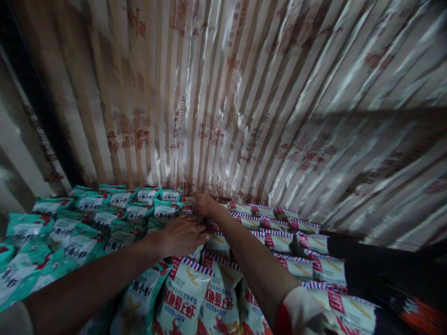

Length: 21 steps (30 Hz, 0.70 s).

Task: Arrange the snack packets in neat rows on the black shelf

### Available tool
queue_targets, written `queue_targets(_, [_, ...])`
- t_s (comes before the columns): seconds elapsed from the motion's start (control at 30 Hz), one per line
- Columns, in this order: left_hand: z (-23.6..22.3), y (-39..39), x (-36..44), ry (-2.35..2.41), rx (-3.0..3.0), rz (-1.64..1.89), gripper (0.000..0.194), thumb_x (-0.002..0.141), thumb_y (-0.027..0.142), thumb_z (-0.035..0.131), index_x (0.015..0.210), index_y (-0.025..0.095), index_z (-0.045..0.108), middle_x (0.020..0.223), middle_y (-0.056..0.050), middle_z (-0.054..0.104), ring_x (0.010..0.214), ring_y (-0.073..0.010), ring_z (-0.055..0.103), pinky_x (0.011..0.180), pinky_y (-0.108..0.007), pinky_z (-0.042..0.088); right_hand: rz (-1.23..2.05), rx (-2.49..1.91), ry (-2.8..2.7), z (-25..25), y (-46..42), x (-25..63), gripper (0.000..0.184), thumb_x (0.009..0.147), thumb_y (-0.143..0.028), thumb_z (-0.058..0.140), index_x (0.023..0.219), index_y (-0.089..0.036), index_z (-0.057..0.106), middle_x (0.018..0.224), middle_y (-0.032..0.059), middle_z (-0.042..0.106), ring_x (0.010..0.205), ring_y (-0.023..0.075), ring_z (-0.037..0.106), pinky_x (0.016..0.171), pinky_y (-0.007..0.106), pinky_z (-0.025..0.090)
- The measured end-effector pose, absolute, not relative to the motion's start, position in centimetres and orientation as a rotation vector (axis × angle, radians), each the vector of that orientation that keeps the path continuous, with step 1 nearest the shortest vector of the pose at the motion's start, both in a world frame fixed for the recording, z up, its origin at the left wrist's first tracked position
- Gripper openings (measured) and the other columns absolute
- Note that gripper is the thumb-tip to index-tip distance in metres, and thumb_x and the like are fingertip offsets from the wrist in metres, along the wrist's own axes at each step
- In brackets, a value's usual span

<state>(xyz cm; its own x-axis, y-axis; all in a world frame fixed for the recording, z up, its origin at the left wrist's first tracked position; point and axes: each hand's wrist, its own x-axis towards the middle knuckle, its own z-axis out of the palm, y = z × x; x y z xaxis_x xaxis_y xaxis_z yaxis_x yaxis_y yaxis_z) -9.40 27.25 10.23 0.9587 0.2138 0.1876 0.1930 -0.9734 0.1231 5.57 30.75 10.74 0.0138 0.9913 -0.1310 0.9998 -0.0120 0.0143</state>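
Observation:
My left hand [185, 236] lies over the cream snack bags with its fingers stretched out, palm down. Just beyond it, my right hand [206, 205] reaches to the back row, beside a cream snack bag [188, 208] with a red label. Its fingertips point down and are hidden, so I cannot tell whether they grip that bag. Close in front, a cream snack bag [183, 298] with a blue-and-red striped top edge stands upright. Left of my hands are rows of green snack bags [91, 201] with white panels and dark lettering.
A striped, wrinkled covering [216, 93] with red prints rises behind the bags. More cream bags [279, 241] stand in rows to the right. A dark surface [377, 260] lies beyond them, with an orange-and-black package [415, 309] at lower right. A dark post [42, 93] slants at left.

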Motion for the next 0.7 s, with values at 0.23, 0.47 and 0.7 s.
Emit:
queue_targets(0.23, [10.2, 27.9, -9.2, 0.43, 2.869, 0.192, 0.043, 0.094, 0.036, 0.022, 0.122, 0.02, 0.051, 0.127, -0.006, 0.057, 0.119, -0.0192, 0.049, 0.101, -0.034, 0.033, -0.082, 2.266, 2.132, 11.2, 29.8, 5.4, 0.052, 0.08, -0.018, 0.048, 0.132, -0.014, 0.04, 0.108, 0.0159, 0.066, 0.099, 0.0247, 0.063, 0.078, 0.032, 0.048])
queue_targets(0.47, [11.9, 28.8, -9.2, 0.563, 2.799, 0.017, 0.036, 0.082, 0.01, 0.036, 0.106, 0.021, 0.06, 0.114, -0.004, 0.065, 0.104, -0.0142, 0.059, 0.091, -0.025, 0.043, -0.083, 2.236, 2.238, 13.6, 26.8, 6.2, 0.044, 0.079, -0.008, 0.044, 0.122, -0.01, 0.051, 0.108, 0.0136, 0.066, 0.096, 0.02, 0.063, 0.08, 0.028, 0.047])
queue_targets(0.7, [11.9, 27.9, -9.2, 0.522, 2.934, -0.027, 0.04, 0.071, 0.004, 0.041, 0.098, 0.018, 0.066, 0.104, -0.008, 0.069, 0.095, -0.0204, 0.064, 0.082, -0.031, 0.049, -0.258, 1.862, 2.471, 12.5, 25.1, 6.4, 0.022, 0.082, -0.009, 0.049, 0.098, -0.012, 0.065, 0.106, 0.0096, 0.066, 0.109, 0.0188, 0.055, 0.092, 0.027, 0.041])
